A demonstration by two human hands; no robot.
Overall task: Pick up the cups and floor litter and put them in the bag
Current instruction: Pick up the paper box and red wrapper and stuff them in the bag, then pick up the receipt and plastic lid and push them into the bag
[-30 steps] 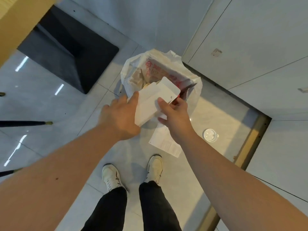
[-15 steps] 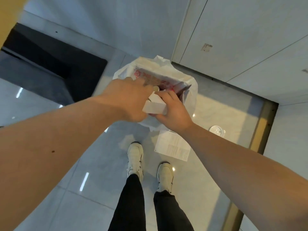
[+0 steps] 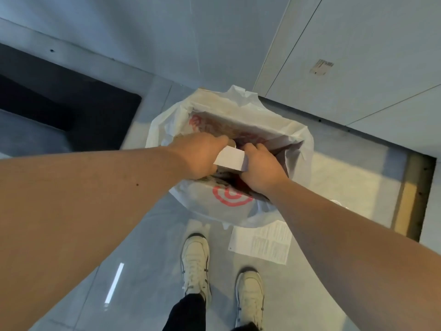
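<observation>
- White plastic forms the bag (image 3: 229, 211), which is stood on the grey floor (image 3: 148, 247) near the wall; red print is seen on its near side and along its inner far side.
- A white card (image 3: 230, 159) is held over the bag's open mouth, between both hands.
- The left hand (image 3: 199, 155) is closed on the card's left end, fingers curled down over it into the bag.
- The right hand (image 3: 259, 167) is closed on the card's right end, its fingertips dipped inside the mouth.
- A small round rim, possibly a cup, is glimpsed just behind the card between the hands; what it is cannot be told.
- A printed paper sheet (image 3: 261, 242) is left lying flat on the floor, just beside the bag's near right edge and ahead of the right shoe (image 3: 249, 297).
- A clear object is partly seen on the floor right of the bag, mostly hidden by the right forearm.
- The left shoe (image 3: 195, 261) is placed just below the bag.
- A dark mat (image 3: 71, 111) is seen on the floor to the left, well apart from the bag.
</observation>
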